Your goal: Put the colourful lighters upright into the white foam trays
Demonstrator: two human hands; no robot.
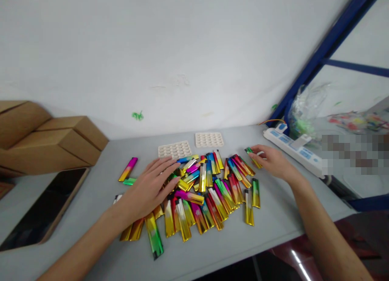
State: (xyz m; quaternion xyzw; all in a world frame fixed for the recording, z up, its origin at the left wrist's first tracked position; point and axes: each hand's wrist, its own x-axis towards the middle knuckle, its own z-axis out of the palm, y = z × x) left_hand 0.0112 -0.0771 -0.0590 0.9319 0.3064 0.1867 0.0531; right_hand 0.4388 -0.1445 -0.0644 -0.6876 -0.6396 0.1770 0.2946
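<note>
A heap of flat, shiny two-tone sticks [200, 177] lies on the grey table [212, 248]. They fade from gold to green, red, purple, blue or silver, and several have dark ends; their exact kind is not clear. My left hand [153, 184] rests palm down over the heap's left side, fingers stretched and apart, hiding some sticks. At the heap's right edge, my right hand [269, 159] pinches a green-and-gold stick [249, 152] between thumb and fingers. One green-and-gold stick [153, 236] sits toward the table's front, and a purple-and-gold stick [128, 169] lies apart at left.
Two white trays with small hollows, a left tray [174, 149] and a right tray [209, 139], lie behind the heap. Cardboard boxes [60, 141] and a dark phone-like slab [45, 208] stand at left. A white power strip [293, 149] runs along the right, beside a blue frame [322, 66].
</note>
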